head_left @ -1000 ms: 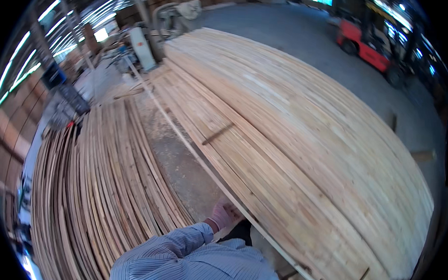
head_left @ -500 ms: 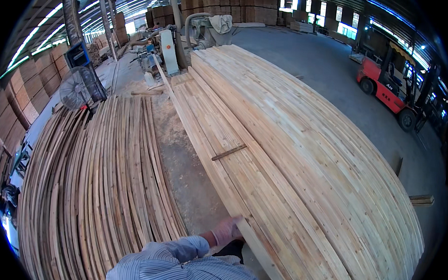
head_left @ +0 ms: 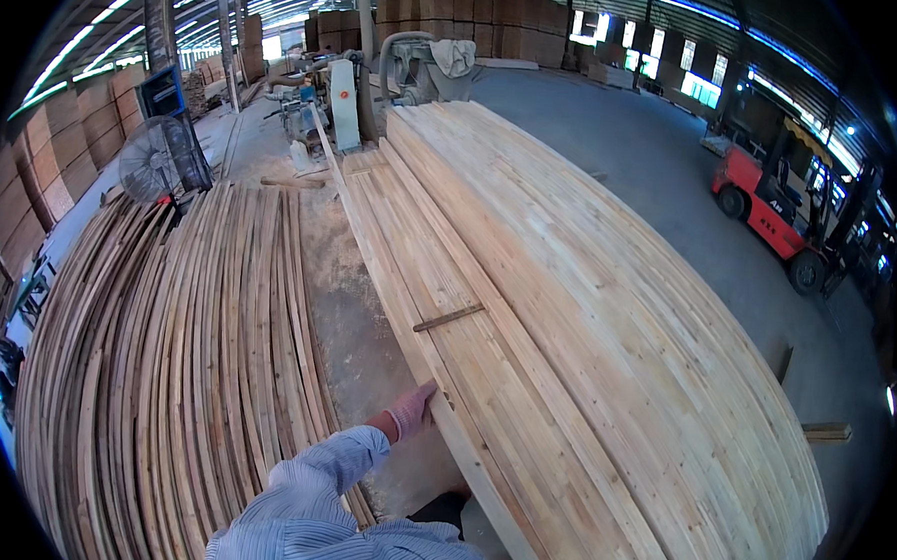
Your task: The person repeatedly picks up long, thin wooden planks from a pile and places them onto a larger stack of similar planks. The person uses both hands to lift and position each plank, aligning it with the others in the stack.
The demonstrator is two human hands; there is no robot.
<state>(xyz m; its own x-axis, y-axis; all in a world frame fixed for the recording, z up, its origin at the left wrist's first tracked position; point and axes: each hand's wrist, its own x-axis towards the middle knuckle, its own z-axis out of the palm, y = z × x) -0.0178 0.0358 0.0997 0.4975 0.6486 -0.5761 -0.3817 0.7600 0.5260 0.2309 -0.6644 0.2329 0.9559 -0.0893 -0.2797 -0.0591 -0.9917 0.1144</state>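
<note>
My left hand (head_left: 413,410), in a pinkish work glove, is closed on the left edge of a long pale wooden board (head_left: 475,471). The arm above it is in a blue striped sleeve (head_left: 346,456). This board runs along the left side of a low stack of similar boards (head_left: 522,423), and its far end reaches a machine (head_left: 344,105) with a pale green panel. A thin dark stick (head_left: 449,317) lies across the low stack. My right hand is out of view.
Beyond the low stack rises a taller stack of jointed boards (head_left: 647,319). Many rough strips (head_left: 196,339) lie on my left, with a standing fan (head_left: 153,162) behind them. Sawdust (head_left: 335,240) covers the floor between. A red forklift (head_left: 772,209) stands far right.
My left hand has moved forward, toward the machine, while staying closed on the board's edge. The board appears to have slid forward with it. The whole view has shifted slightly.
</note>
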